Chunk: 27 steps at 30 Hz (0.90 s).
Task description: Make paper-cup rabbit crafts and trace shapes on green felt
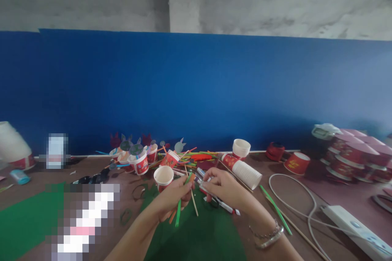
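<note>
My left hand [176,195] is closed around a green strip [178,214] and an orange strip [173,216], whose ends stick out below and above the fingers. My right hand [222,185] bends its fingers over several slim pen-like items [200,173]; whether it grips one of them is hard to make out. Between the two hands a thin pale stick [194,204] lies on the green mat [196,236]. Just beyond my left hand stands a white-rimmed red paper cup [163,176]. A white and red pen [226,207] lies below my right hand.
Decorated paper cups [137,161] crowd the back left beside a pile of coloured strips [202,157]. A stack of cups [246,173] lies on its side. To the right are a white cable [312,200], a power strip [358,224] and piled red cups [350,157]. A blue partition [196,89] rises behind.
</note>
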### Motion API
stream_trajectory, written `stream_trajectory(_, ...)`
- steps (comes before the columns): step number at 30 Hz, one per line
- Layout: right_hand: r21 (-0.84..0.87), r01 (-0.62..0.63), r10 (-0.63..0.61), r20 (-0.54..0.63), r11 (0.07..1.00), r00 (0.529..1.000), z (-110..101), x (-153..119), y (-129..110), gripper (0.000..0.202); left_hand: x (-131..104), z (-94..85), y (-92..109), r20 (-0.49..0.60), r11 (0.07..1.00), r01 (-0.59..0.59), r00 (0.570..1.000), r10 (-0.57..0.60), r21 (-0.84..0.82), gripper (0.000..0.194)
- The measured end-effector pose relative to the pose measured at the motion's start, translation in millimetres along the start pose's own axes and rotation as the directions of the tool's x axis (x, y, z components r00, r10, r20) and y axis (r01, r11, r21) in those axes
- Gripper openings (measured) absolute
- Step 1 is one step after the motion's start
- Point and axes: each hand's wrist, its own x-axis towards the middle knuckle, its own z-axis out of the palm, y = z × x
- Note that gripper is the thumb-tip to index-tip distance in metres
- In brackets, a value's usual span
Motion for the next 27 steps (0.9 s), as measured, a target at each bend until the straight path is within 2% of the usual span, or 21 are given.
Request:
stream_trajectory(4,-0.029,0.013,-0.013,-0.006,0.999,1.0,0.1,1.0,0.4,0.019,1.5,1.5,0.1,-0.048,1.0,0.015,0.999,-0.015,-0.003,0.037)
stream_trajectory(9,-0.051,0.042,-0.043,-0.008,0.998,0.999,-0.1,-1.0,-5.2,0.019,4.8,1.1,-4.6,-0.132,0.996,-0.059,0.989,0.068,0.069,0.043)
stream_trajectory(15,-0.081,0.037,-0.036,0.016,0.996,0.999,1.8,-2.6,-5.7,0.018,0.9,3.7,0.1,-0.134,0.982,-0.116,0.982,0.136,0.147,0.045)
stream_trajectory(22,-0.114,0.138,-0.128,0.094,0.984,0.987,7.0,2.4,5.6,0.053,-3.4,12.2,4.7,-0.111,0.951,-0.124,0.981,0.16,0.282,0.045)
stream_trajectory(27,-0.087,0.168,-0.153,0.157,0.982,0.976,8.5,5.5,10.2,0.066,-5.4,10.2,1.2,0.008,0.934,-0.084,0.996,0.087,0.346,0.047)
